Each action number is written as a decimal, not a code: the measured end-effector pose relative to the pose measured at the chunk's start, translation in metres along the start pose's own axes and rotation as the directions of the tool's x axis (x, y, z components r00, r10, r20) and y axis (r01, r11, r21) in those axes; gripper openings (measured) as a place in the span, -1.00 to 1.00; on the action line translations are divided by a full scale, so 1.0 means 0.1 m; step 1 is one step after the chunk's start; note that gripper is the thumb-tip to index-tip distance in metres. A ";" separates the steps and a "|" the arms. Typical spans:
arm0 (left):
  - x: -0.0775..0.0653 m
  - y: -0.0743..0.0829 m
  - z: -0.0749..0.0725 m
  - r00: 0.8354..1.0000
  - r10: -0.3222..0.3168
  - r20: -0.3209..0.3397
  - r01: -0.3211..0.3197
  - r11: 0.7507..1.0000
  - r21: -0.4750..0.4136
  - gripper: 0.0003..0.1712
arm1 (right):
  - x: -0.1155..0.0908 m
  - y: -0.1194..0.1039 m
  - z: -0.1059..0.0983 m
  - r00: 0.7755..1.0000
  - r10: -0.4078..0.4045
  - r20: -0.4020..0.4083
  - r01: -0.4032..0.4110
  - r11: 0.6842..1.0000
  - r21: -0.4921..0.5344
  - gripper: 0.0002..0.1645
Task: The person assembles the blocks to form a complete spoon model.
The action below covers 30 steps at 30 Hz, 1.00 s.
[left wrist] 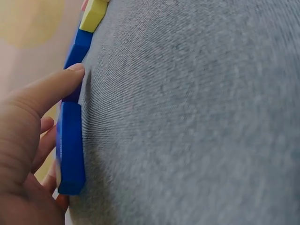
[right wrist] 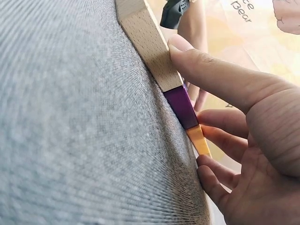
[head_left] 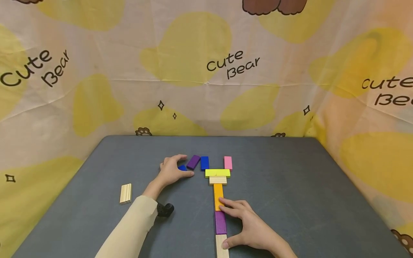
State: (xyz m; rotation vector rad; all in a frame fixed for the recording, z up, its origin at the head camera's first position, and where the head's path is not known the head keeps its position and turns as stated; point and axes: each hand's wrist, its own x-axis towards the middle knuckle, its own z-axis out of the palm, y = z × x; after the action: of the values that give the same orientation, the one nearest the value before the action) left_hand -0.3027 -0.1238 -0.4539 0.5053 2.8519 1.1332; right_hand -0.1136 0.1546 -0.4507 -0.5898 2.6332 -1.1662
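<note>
My left hand [head_left: 171,170] curves around a small blue block [head_left: 182,167] lying on the table. In the left wrist view the thumb stretches past that blue block, and the other fingers are partly hidden behind it. Beside it lies a tilted purple block [head_left: 193,162]. Along a straight row of blocks rests my right hand [head_left: 251,225], fingers spread. Its fingertips touch the side of the orange block [head_left: 218,197], while the thumb lies on the pale wooden block [head_left: 221,247] at the near end. Between those two sits another purple block [head_left: 221,223].
Beyond the orange block, a plain wooden block [head_left: 217,180] and a yellow-green block [head_left: 217,173] lie crosswise. A second blue block [head_left: 204,163] and a pink block [head_left: 228,162] stand off its two ends. One loose wooden block [head_left: 126,193] lies at left. Printed cloth [head_left: 193,100] hangs behind the table.
</note>
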 end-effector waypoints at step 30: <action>0.04 -0.03 0.18 0.984 -0.090 -0.157 0.076 0.993 -0.093 -0.40 | 0.01 0.02 0.01 1.000 0.008 0.010 -0.008 1.000 0.001 0.13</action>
State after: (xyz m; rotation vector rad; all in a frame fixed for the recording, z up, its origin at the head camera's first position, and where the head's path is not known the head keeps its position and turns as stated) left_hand -0.3048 -0.1122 -0.4689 0.3007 2.9084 1.3336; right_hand -0.1147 0.1549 -0.4532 -0.5831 2.6238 -1.1592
